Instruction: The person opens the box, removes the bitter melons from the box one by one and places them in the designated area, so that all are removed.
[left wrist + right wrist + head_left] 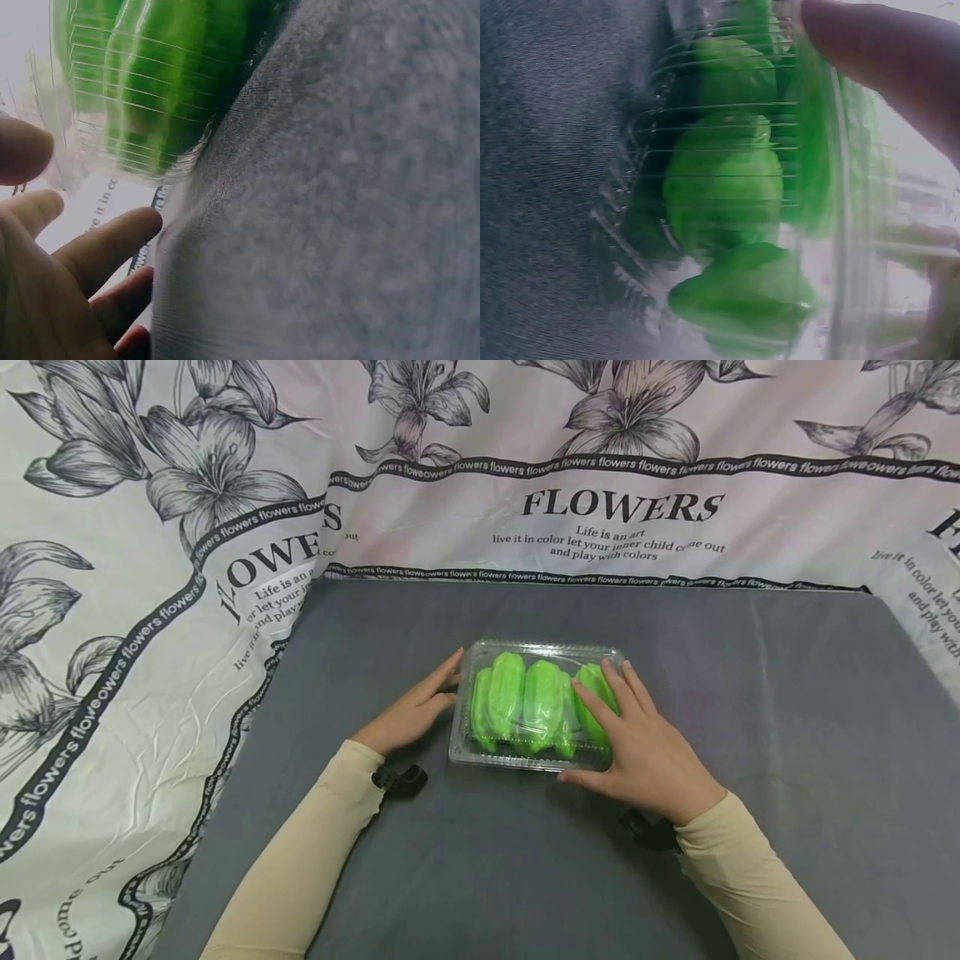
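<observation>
Head view: a clear plastic container (pixel 495 763) rests on the grey counter (pixel 525 868), between the two hands and in front of the printed cloth (pixel 622 552). Several ribbed green pieces (pixel 543 702) lie side by side inside it. The lid appears to be down; whether it is latched cannot be told.

Right hand (pixel 648 747): fingers spread over the right end of the lid, thumb extended at the near edge. No pinch is evident.

Left hand (pixel 408 710): fingers apart and extended, just beside the left end. The left wrist view shows a gap between most of the fingers and the container; firm contact cannot be confirmed.

Possible faults:
- Sliding or turning: one-sided force from the right hand could swing the container, since the left hand does not appear to brace it.
- Lid deformation: the plastic looks thin; concentrated fingertip pressure could dent it or spring the edge.
- Spillage: if the container is tilted while the lid is unlatched, the green pieces could shift to one end and force the lid up.
</observation>
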A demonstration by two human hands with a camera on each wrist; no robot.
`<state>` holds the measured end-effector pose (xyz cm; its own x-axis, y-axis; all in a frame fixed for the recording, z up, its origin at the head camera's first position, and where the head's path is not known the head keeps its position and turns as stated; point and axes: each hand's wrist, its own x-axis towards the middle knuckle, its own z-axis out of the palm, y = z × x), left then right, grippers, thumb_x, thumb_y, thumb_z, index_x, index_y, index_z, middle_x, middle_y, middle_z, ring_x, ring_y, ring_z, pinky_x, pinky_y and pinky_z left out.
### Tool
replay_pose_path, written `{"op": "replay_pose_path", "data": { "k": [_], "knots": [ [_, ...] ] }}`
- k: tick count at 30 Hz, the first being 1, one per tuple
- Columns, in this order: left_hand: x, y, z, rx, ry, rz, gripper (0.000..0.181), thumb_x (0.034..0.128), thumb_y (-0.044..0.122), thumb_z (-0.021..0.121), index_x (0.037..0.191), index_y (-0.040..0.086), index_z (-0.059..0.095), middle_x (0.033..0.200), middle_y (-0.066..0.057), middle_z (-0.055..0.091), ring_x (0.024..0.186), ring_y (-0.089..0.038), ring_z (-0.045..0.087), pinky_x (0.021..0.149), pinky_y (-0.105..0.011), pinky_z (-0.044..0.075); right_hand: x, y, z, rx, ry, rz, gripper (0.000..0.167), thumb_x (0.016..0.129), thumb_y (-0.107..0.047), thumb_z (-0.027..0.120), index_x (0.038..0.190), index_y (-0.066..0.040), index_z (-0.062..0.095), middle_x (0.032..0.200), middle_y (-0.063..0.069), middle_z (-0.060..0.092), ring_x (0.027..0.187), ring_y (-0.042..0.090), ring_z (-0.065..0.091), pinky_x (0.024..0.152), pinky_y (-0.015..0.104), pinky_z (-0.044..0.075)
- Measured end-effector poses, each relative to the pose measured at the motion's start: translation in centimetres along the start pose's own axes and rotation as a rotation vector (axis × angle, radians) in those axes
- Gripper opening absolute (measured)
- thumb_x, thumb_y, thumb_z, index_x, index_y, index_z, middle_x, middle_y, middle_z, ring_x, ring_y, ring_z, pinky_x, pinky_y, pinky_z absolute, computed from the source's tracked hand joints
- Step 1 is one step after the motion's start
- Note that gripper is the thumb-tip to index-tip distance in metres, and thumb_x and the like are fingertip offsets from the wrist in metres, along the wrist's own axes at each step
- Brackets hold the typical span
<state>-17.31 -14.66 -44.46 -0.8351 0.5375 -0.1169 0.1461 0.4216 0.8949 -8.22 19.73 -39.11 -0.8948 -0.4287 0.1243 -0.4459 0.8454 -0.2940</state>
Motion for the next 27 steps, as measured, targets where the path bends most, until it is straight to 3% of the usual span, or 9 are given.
{"op": "replay_pose_path", "data": {
  "k": [4,8,15,20,27],
  "knots": [
    [0.2,-0.2,0.1,-0.019,-0.008,0.002,0.068,0.1131,0.03,0.039,0.171,0.031,0.004,0.175,0.004,0.015,0.159,-0.022,0.026,0.125,-0.057,0.028,-0.1,0.1,0.3,0.001,0.025,-0.004,0.113,0.078,-0.068,0.084,0.167,-0.018,0.034,0.174,0.02,0.016,0.162,0.042,0.005,0.099,0.068,0.051],
    [0.2,-0.3,0.1,-0.003,-0.002,-0.003,0.067,0.1135,0.035,0.041,0.171,0.033,0.006,0.174,0.001,0.022,0.159,-0.023,0.027,0.125,-0.058,0.026,-0.2,0.2,0.7,0.007,0.06,-0.006,0.112,0.077,-0.068,0.085,0.166,-0.018,0.036,0.173,0.02,0.018,0.162,0.041,0.005,0.095,0.067,0.054],
    [0.0,-0.6,0.1,0.076,0.003,0.031,0.069,0.1136,0.04,0.045,0.171,0.034,0.006,0.171,-0.009,0.032,0.158,-0.025,0.03,0.131,-0.052,-0.003,-0.5,0.4,1.7,0.041,0.175,-0.037,0.118,0.073,-0.062,0.091,0.167,-0.019,0.033,0.173,0.024,0.014,0.155,0.055,0.019,0.082,0.07,0.057],
    [0.0,-0.8,0.2,0.083,0.008,0.041,0.07,0.1135,0.036,0.047,0.171,0.033,0.007,0.171,-0.009,0.031,0.156,-0.026,0.033,0.131,-0.049,-0.004,-0.6,0.6,2.3,0.075,0.231,-0.039,0.125,0.069,-0.057,0.094,0.168,-0.017,0.029,0.174,0.026,0.009,0.151,0.058,0.026,0.089,0.072,0.053],
    [0.0,-0.8,0.2,0.073,0.011,0.042,0.069,0.1135,0.038,0.047,0.171,0.034,0.008,0.169,-0.01,0.035,0.156,-0.026,0.034,0.131,-0.047,-0.005,-0.6,0.8,2.7,0.097,0.277,-0.051,0.121,0.069,-0.057,0.092,0.166,-0.016,0.033,0.17,0.031,0.018,0.15,0.058,0.029,0.102,0.075,0.045]
  ]
}}
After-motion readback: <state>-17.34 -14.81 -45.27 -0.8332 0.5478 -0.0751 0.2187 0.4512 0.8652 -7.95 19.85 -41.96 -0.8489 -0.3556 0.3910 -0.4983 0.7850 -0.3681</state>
